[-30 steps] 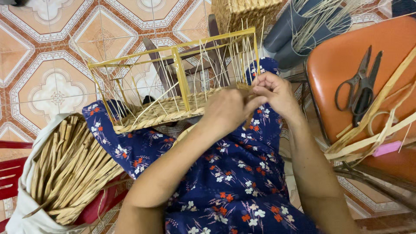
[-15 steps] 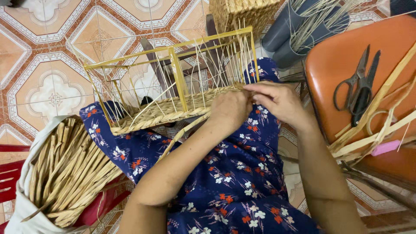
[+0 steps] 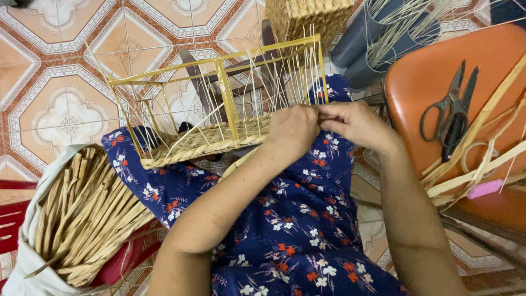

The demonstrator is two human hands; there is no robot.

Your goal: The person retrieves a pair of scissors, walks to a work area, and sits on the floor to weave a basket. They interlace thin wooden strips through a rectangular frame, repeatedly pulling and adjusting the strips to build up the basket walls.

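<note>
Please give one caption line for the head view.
Both hands, left and right, weave straw on a yellow frame over the lap.

Bare forearms; navy garment (image 3: 296,241) w/ white, red flowers.

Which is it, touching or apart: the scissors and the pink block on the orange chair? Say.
Apart. The head view shows bare orange chair seat and straw strips between the scissors and the pink block.
</note>
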